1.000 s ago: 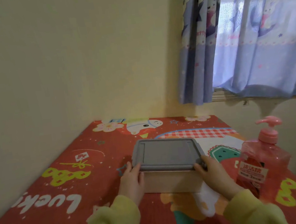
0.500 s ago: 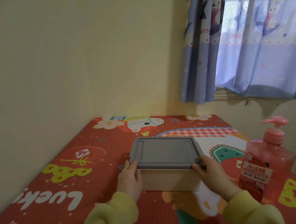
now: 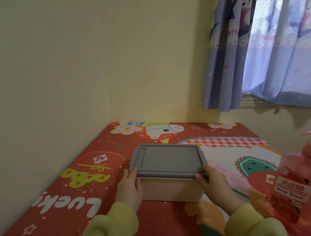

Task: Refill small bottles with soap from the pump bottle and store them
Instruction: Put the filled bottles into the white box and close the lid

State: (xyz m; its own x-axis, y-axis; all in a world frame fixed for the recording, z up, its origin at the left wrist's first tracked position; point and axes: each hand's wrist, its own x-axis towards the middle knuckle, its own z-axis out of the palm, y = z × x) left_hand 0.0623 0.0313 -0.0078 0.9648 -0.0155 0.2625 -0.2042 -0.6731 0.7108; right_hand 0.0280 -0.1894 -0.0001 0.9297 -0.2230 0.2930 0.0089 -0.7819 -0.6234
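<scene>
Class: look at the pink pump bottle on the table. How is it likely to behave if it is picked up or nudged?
The pink pump bottle looks nearly full of liquid, so probably heavy for its size. Its smooth plastic wall may be slippery in a hand. Tall with a narrow pump head, it could tip if nudged near the top, though its broad base should steady it.

Home bedroom: cartoon curtain (image 3: 271,35).

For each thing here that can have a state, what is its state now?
Grey lid: on the box, both near corners held.
Box: closed, standing on the table.
Pump bottle: upright, untouched, nearly full of pink soap.
Left hand: gripping the lid.
Right hand: gripping the lid.
Curtain: drawn.
</scene>
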